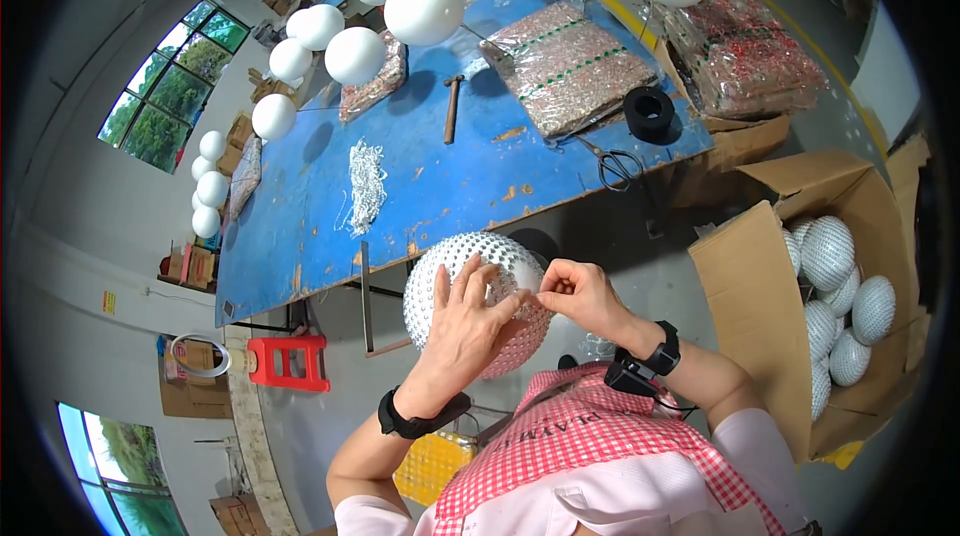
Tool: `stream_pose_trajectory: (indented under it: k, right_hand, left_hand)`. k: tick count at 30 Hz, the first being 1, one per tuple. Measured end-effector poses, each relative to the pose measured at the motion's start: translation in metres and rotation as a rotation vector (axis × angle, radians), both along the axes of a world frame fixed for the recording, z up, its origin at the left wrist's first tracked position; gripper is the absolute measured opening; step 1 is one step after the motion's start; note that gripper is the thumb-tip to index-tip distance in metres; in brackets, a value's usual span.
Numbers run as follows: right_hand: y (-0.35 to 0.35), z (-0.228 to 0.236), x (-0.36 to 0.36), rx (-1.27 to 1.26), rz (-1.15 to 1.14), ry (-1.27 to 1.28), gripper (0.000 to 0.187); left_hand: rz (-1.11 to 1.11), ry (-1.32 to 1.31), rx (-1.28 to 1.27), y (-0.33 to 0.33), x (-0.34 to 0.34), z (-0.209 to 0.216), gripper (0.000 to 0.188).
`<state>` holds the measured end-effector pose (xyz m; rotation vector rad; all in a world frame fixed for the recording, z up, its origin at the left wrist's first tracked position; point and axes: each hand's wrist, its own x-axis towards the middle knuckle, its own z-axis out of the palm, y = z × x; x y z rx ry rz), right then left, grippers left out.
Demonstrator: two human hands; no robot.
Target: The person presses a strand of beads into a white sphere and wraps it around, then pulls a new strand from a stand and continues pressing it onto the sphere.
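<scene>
A pink sleeve and red-checked apron (600, 446) sit closest below. The left hand (470, 321) lies spread open, fingers flat against the studded ball (470, 281), which is held up in front of the chest, just off the near edge of the blue worktop (420, 176). The right hand (578, 294) is pinched closed at the ball's right side; what it pinches is too small to tell. Farther right, a cardboard box (750, 306) holds more studded balls (845, 306)
</scene>
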<state>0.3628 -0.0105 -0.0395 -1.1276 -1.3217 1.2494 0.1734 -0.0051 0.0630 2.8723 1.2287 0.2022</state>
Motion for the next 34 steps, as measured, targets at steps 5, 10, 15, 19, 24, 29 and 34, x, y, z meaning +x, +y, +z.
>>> stream_pose_trajectory:
  k: [5, 10, 15, 19, 24, 29, 34]
  right_hand:
    - [-0.005, 0.006, 0.002, 0.038, -0.052, -0.059, 0.015]
    - [0.007, -0.017, 0.002, -0.043, 0.018, 0.175, 0.017]
    - [0.014, -0.024, 0.007, -0.043, 0.059, 0.275, 0.014]
    - [0.014, -0.022, 0.011, -0.099, 0.085, 0.259, 0.012]
    - [0.014, -0.03, 0.011, -0.098, 0.062, 0.287, 0.011]
    - [0.006, -0.019, 0.013, -0.036, 0.011, 0.092, 0.014]
    - [0.006, -0.023, 0.013, -0.038, 0.021, 0.097, 0.016]
  left_hand:
    - [-0.038, 0.058, 0.013, 0.004, 0.002, -0.002, 0.04]
    - [-0.056, 0.052, -0.023, 0.009, 0.001, 0.003, 0.039]
    - [-0.154, 0.092, 0.01, 0.022, -0.008, 0.003, 0.039]
    - [-0.079, -0.092, -0.186, 0.028, -0.005, 0.003, 0.035]
    - [-0.104, 0.015, -0.137, 0.025, 0.007, 0.005, 0.031]
    - [-0.157, 0.083, -0.14, 0.03, 0.003, 0.002, 0.034]
    - [-0.18, 0.142, -0.205, 0.034, 0.005, 0.003, 0.037]
